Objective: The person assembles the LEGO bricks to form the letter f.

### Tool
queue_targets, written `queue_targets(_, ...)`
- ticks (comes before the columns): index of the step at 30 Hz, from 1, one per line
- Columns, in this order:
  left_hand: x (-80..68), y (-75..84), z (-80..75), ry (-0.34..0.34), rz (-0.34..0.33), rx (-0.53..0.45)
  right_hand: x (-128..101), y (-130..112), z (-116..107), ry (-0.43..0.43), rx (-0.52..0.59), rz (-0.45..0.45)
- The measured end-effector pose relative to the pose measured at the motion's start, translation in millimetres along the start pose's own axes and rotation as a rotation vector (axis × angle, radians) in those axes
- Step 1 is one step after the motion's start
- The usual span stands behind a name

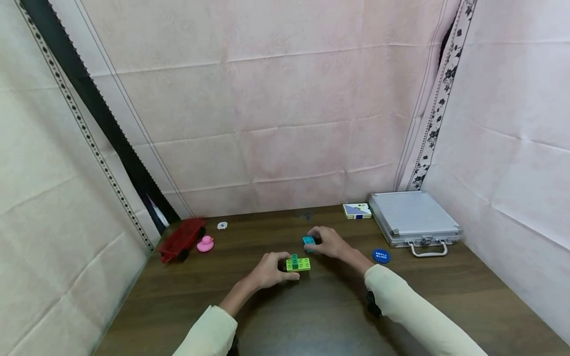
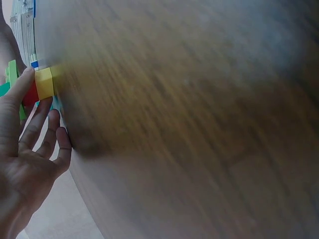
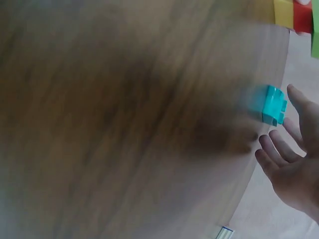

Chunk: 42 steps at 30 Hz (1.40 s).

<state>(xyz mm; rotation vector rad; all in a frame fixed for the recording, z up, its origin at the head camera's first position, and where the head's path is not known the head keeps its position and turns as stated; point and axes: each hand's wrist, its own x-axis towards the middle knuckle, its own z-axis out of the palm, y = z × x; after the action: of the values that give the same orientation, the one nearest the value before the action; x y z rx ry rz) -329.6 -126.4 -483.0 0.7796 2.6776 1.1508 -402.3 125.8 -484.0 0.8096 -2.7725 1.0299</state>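
**Two hands, two sets of bricks, side by side at mid-bench**

The left hand (image 1: 267, 271) rests against the near-left end of a small block stack (image 1: 298, 263), whose lime-green top plate runs with its long axis left to right across the bench (image 1: 311, 316). In the left wrist view the fingers (image 2: 30, 124) are straight and spread, the fingertips touching a yellow brick (image 2: 44, 83) and a red one beside it in the same stack; nothing is curled round it, so this hand lies flat and apart, pressing rather than gripping.

The right hand (image 1: 327, 242) sits just beyond and to the right of the stack, beside a single teal brick (image 1: 308, 242). The right wrist view shows its fingers (image 3: 279, 154) loose and extended, with the teal brick just off the fingertips; whether they touch it I cannot tell, as the view is blurred.

The teal brick thus lies behind and slightly right of the stack, nearer the right hand; the stack lies nearer the left.

Further off stand a silver case (image 1: 414, 220), a blue round chip (image 1: 381, 255), a small card box (image 1: 356, 210), a pink duck (image 1: 205, 244) and a red toy cart (image 1: 181, 239).
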Motion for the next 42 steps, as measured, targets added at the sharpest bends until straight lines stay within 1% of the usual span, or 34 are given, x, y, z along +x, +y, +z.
queue_targets(8,-0.2,0.5,0.9,0.004,0.0,-0.01,-1.7,-1.1,-0.8,0.001,-0.002,0.017)
queue_targets(12,0.1,0.5,1.0,0.005,0.002,-0.005,-6.3,2.2,-5.8,-0.01,-0.011,-0.002)
queue_targets(16,0.6,0.2,1.5,0.005,0.007,0.002,-12.1,7.4,-8.7,0.0,-0.065,-0.052)
queue_targets(20,1.9,0.4,2.1,0.003,0.009,0.004,-16.5,10.5,-9.1,0.022,-0.127,-0.046)
queue_targets(23,2.4,0.7,2.4,0.001,0.009,0.003,-18.2,10.5,-9.8,0.02,-0.136,-0.023)
queue_targets(27,2.1,-0.1,2.4,0.002,0.011,0.002,-19.1,8.8,-13.7,0.017,-0.139,-0.051)
queue_targets(34,0.0,-3.3,0.9,0.006,0.019,0.001,-20.4,-5.4,-27.0,0.01,-0.123,-0.111)
queue_targets(42,-0.4,-4.1,-0.3,-0.002,0.019,0.006,-28.8,-36.9,-41.3,-0.021,-0.058,-0.163)
